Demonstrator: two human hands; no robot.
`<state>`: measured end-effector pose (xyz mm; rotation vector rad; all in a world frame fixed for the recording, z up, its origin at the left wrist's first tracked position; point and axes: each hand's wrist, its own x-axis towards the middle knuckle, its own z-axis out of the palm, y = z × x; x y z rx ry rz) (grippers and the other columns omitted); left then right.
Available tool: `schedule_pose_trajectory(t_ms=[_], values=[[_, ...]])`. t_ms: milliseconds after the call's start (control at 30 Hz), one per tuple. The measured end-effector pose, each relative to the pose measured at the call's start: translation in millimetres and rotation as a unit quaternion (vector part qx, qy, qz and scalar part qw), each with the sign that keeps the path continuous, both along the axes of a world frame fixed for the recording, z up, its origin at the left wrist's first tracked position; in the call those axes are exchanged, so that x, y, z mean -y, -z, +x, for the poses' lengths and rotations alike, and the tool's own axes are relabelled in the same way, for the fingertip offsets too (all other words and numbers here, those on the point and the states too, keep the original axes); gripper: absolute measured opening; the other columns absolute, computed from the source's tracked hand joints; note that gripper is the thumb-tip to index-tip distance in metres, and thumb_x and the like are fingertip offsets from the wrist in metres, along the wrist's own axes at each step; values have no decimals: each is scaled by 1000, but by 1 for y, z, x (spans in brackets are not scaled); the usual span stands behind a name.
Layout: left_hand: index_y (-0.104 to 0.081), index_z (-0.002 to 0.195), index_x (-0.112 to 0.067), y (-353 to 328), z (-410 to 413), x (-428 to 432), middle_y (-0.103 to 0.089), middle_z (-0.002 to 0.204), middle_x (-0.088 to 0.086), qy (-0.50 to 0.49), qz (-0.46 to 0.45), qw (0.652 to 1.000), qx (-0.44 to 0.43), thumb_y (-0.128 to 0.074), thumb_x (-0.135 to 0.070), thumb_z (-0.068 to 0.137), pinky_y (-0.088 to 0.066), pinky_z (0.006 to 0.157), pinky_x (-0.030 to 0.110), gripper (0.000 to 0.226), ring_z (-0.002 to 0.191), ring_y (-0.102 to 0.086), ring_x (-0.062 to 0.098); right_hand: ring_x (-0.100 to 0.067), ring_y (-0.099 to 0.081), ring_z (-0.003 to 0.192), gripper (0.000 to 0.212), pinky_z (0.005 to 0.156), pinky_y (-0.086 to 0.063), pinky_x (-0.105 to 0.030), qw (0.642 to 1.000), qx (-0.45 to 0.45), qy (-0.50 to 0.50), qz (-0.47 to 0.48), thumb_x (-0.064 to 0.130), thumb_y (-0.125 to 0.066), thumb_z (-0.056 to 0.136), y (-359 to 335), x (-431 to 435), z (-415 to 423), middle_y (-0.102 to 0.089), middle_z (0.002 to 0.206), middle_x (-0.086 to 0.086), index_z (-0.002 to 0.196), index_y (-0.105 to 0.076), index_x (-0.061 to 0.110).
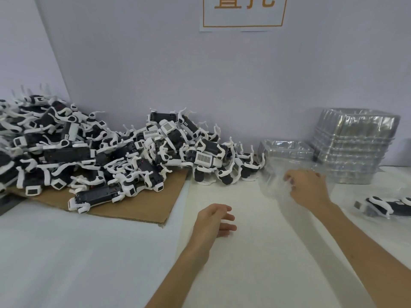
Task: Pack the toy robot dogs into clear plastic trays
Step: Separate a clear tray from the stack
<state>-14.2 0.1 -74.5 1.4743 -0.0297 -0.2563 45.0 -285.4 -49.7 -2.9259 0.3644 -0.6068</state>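
Clear moulded plastic tray (272, 176) is in your right hand (309, 190), held just above the white desk (89, 252). It is blurred, but it reads as thin, light and springy. Expect it to flex or twist if you carry it by one corner, and its smooth walls may slip. Your right fingers (289, 181) curl round its near edge. The rim is probably its stiffest part, so a hold there, near the middle of a side, should keep it from sagging. Your left hand (214, 221) hovers low over the desk, fingers loosely spread and holding nothing.

Your black-and-white toy robot dogs (100, 147) lie in a tangled heap at the left. The heap sits partly on a brown cardboard sheet (142, 207) and reaches right to just beside a low clear tray (287, 150) by the wall. Each dog has a dark boxy body and white curved legs, and some show a barcode-like label.

They look like hard, light plastic, with thin legs that hook into their neighbours. Take one by the body, not a leg, and lift it slowly so it comes free of the rest.

A tall stack of nested clear trays (353, 145) stands at the right. One more dog (387, 206) lies at the right edge, apparently under clear plastic, though I cannot tell for sure.
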Motion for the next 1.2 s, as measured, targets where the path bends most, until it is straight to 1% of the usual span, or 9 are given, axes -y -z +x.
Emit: schedule_pose_trajectory(t_ms=[133, 233, 300, 400, 667, 800, 900, 1133, 1200], values=[[-66, 113, -16, 2, -5, 3, -72, 107, 10, 14, -3, 1000, 18, -63, -15, 96, -58, 77, 29, 18, 82, -75, 17, -24, -59, 95, 47, 89, -41, -41, 982, 87, -160, 53, -12, -62, 76, -12, -41, -25, -62, 93, 6, 111, -67, 19], [-65, 116, -22, 1, -7, 4, -73, 105, 0, 20, -5, 999, 48, -71, -22, 92, -58, 85, 33, 25, 90, -74, 17, -18, -58, 96, 49, 89, -41, -40, 953, 180, -227, 84, -11, -66, 77, -10, -79, -51, -60, 96, 11, 119, -64, 14], [-68, 112, -22, -1, -8, 5, -74, 101, -6, 26, 0, 996, 83, -73, -22, 91, -57, 85, 33, 22, 92, -74, 18, -8, -56, 97, 47, 93, -37, -29, 929, 216, -262, 148, -7, -67, 82, 0, -102, -67, -57, 100, 16, 121, -59, 18], [-72, 102, -19, -2, -6, 5, -76, 96, -2, -6, -10, 991, 135, -72, -17, 92, -56, 77, 31, 10, 88, -74, 20, 1, -55, 103, 43, 92, -35, -8, 897, 235, -304, 219, 7, -61, 90, 15, -124, -84, -53, 107, 24, 124, -51, 31], [-74, 89, -18, -4, -1, 3, -76, 92, -1, -36, -19, 977, 211, -71, -8, 91, -54, 68, 23, 11, 79, -74, 19, 0, -54, 112, 42, 94, -37, -8, 893, 243, -302, 231, 15, -55, 94, 23, -127, -90, -52, 116, 30, 131, -51, 36], [-72, 91, -8, -1, -2, 6, -77, 88, 1, -29, -17, 975, 218, -69, -2, 91, -57, 69, 30, 7, 66, -71, 18, 3, -55, 111, 46, 91, -39, -8, 897, 223, -282, 256, 21, -53, 94, 24, -124, -90, -51, 114, 30, 131, -46, 46], [-73, 88, -10, -1, -3, 7, -77, 88, 0, -36, -12, 973, 229, -71, -2, 89, -57, 67, 31, 8, 62, -69, 18, 1, -56, 110, 48, 91, -39, -7, 895, 226, -281, 263, 18, -55, 93, 23, -123, -90, -54, 113, 24, 129, -46, 49], [-77, 90, -21, -6, -4, 5, -77, 95, -2, 2, 0, 971, 238, -72, -11, 90, -54, 66, 26, 12, 67, -71, 18, -5, -60, 108, 42, 92, -40, -10, 869, 234, -289, 327, 14, -55, 88, 15, -122, -93, -63, 106, 21, 119, -51, 44], [-77, 95, -20, -7, -5, 4, -77, 99, -5, 16, -8, 973, 230, -70, -11, 92, -54, 66, 25, 12, 69, -71, 17, -11, -61, 107, 39, 94, -43, -20, 860, 235, -287, 351, 14, -53, 87, 11, -120, -93, -66, 102, 17, 119, -56, 35]])
